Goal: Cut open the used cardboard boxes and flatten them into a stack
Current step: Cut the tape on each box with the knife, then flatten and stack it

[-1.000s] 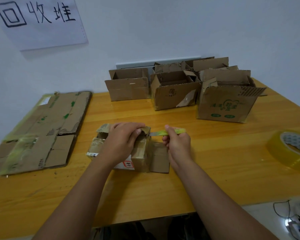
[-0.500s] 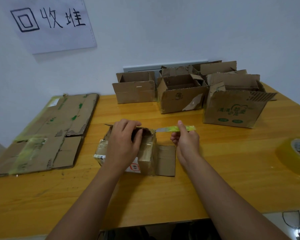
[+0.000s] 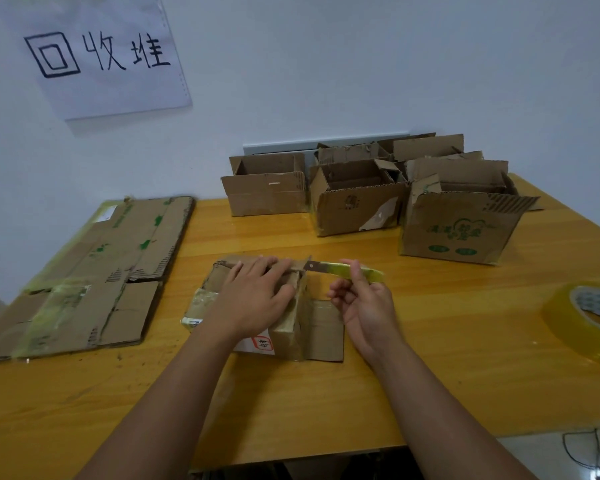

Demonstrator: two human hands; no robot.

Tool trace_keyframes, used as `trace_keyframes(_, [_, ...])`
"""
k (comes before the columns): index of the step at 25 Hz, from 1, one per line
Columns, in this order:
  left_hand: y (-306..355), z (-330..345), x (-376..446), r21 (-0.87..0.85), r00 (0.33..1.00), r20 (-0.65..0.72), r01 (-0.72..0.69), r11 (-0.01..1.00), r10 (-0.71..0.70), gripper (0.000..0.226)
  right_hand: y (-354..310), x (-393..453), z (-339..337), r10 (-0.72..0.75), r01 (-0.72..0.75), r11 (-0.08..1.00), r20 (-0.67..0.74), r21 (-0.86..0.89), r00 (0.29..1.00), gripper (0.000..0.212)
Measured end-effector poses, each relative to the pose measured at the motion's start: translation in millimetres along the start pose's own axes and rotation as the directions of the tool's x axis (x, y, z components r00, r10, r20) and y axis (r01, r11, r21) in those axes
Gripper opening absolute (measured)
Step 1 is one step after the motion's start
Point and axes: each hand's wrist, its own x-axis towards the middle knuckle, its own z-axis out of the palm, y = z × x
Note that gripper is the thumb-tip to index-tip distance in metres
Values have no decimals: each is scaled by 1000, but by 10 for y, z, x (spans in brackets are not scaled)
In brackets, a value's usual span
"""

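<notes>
left hand point(image 3: 253, 303) flat on small taped box point(image 3: 291, 327) mid-tabletop, fingers straight, right hand point(image 3: 364, 306) pinching yellow knife point(image 3: 343, 269), blade at box's far top edge

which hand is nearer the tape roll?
Right. The right hand, holding the yellow-green knife, sits mid-table, toward the tape roll at the right edge; the left hand rests on the small box, farther away.
</notes>
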Motion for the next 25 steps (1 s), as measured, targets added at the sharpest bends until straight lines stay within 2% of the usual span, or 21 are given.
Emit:
trace_keyframes(3, [16, -6, -1, 12, 1000, 3, 0, 1000, 0, 68, 27, 1, 20, 11, -7, 999, 92, -42, 996, 32])
trace_keyframes(6, [47, -27, -41, 1, 998, -66, -15, 1000, 15, 57, 67, 8, 23, 0, 8, 989, 54, -150, 999, 17])
trace_keyframes(9, [90, -101, -149, -88, 984, -159, -95, 992, 80, 49, 91, 4, 32, -10, 11, 956, 4, -295, 1000, 20])
trace_keyframes(11, [99, -160, -239, -99, 987, -107, -131, 986, 120, 58, 100, -5, 38, -8, 5, 936, -7, -353, 1000, 25])
trace_keyframes(14, [53, -205, -323, -34, 989, 78, -127, 991, 129, 68, 98, -22, 33, -14, 12, 922, -1, -386, 1000, 27])
trace_keyframes(16, [24, -234, -358, -66, 980, 165, -100, 993, 110, 74, 88, -27, 33, -7, 7, 924, 1, -383, 1000, 28])
trace_keyframes(19, [8, -253, -406, -132, 982, 150, -98, 986, 117, 83, 53, -45, 44, 3, 8, 929, 29, -371, 1000, 25])
trace_keyframes(23, [47, -217, -440, -104, 990, 69, -118, 988, 126, 87, -31, -145, -1, -72, 96, 915, 74, -393, 995, 10])
trace_keyframes(25, [58, -194, -453, -132, 992, 58, -106, 986, 115, 85, -35, -226, -36, -51, 85, 910, 93, -406, 994, 17])
